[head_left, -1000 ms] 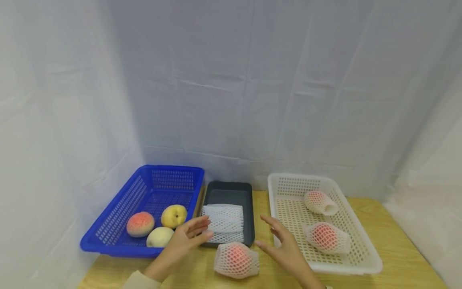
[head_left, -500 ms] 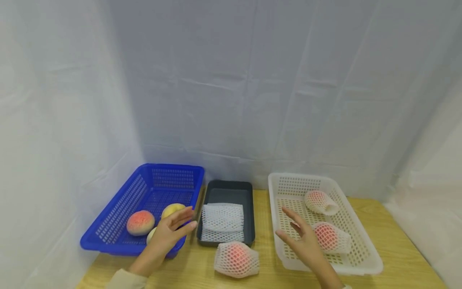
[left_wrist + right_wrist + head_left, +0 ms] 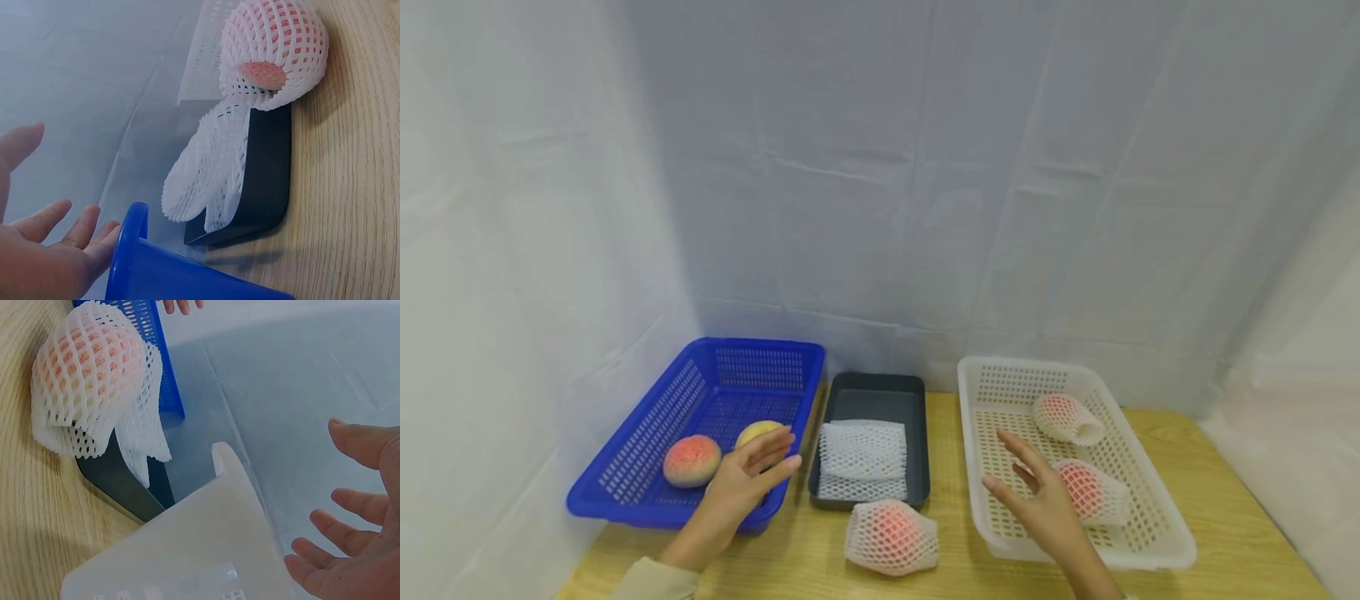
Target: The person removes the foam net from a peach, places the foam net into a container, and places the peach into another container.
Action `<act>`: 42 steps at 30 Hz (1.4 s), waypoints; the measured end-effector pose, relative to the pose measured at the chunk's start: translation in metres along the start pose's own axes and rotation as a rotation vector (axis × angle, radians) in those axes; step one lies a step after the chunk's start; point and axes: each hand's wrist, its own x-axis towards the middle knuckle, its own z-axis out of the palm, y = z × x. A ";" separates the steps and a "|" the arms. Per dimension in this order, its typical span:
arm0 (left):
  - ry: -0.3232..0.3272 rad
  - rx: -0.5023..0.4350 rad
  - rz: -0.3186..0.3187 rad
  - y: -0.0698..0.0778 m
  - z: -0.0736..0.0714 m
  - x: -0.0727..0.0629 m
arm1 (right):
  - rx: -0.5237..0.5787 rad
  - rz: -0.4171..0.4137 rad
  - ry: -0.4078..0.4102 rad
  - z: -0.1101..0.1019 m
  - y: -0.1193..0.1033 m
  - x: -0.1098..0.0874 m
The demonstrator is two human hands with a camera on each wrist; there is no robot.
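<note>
My left hand (image 3: 735,492) hovers over the front right corner of the blue basket (image 3: 617,446), fingers loosely extended and holding nothing. Below it, a yellow peach (image 3: 758,431) is partly covered by the fingers; a pink peach (image 3: 692,461) lies to its left. My right hand (image 3: 1037,500) hangs over the left front of the white basket (image 3: 967,433), thumb and fingers apart with nothing between them. A peach in a white foam net (image 3: 892,537) rests on the table between the hands, in front of the dark tray (image 3: 917,450).
Folded white foam nets (image 3: 862,458) lie in the dark tray. Inside the white basket are two netted peaches, a rear netted peach (image 3: 1063,418) and a front netted peach (image 3: 1092,493). A pale curtain (image 3: 880,208) rises behind the wooden table (image 3: 1180,450).
Both hands have drawn apart from above the netted peach, the left hand leftward over the blue basket and the right hand rightward over the white one. The netted peach stays put.
</note>
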 end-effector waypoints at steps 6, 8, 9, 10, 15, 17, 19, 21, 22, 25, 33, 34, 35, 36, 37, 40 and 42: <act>0.002 -0.002 0.007 0.001 0.004 0.000 | 0.001 0.008 -0.004 0.001 -0.002 0.000; 0.005 -0.011 0.016 0.001 0.007 0.001 | -0.005 0.008 -0.010 0.002 -0.003 0.000; 0.006 -0.011 0.017 0.001 0.008 0.001 | -0.006 0.009 -0.013 0.003 -0.003 0.000; 0.007 -0.007 0.016 0.001 0.010 0.001 | -0.004 0.009 -0.018 0.004 -0.004 0.001; -0.029 -0.002 0.029 0.000 0.022 0.000 | 0.020 -0.021 -0.036 0.015 -0.008 0.003; -0.060 -0.022 0.034 -0.002 0.026 0.000 | 0.036 -0.044 -0.050 0.020 -0.010 0.003; -0.097 -0.033 0.037 -0.004 0.031 0.001 | 0.053 -0.062 -0.071 0.026 -0.012 0.003; -0.132 -0.025 0.034 -0.008 0.035 0.001 | 0.081 -0.062 -0.097 0.031 -0.014 0.003; -0.148 -0.019 0.035 -0.010 0.037 0.001 | 0.094 -0.059 -0.110 0.034 -0.016 0.002; -0.183 0.018 0.064 -0.015 0.044 0.001 | 0.129 -0.029 -0.152 0.044 -0.019 0.000; -0.230 0.043 0.081 -0.032 0.066 -0.007 | 0.112 -0.016 -0.297 0.073 -0.021 -0.008; -0.235 0.044 0.082 -0.034 0.068 -0.007 | 0.092 -0.027 -0.313 0.076 -0.019 -0.010; -0.239 0.045 0.082 -0.037 0.070 -0.008 | 0.071 -0.042 -0.324 0.079 -0.017 -0.011; -0.244 0.044 0.086 -0.039 0.071 -0.009 | 0.051 -0.060 -0.330 0.082 -0.015 -0.013; -0.248 0.042 0.094 -0.042 0.073 -0.010 | 0.030 -0.075 -0.336 0.084 -0.013 -0.014; -0.246 0.049 0.105 -0.049 0.076 -0.011 | -0.048 -0.090 -0.338 0.090 -0.006 -0.017; -0.251 0.038 0.102 -0.054 0.078 -0.011 | -0.109 -0.096 -0.335 0.093 -0.002 -0.020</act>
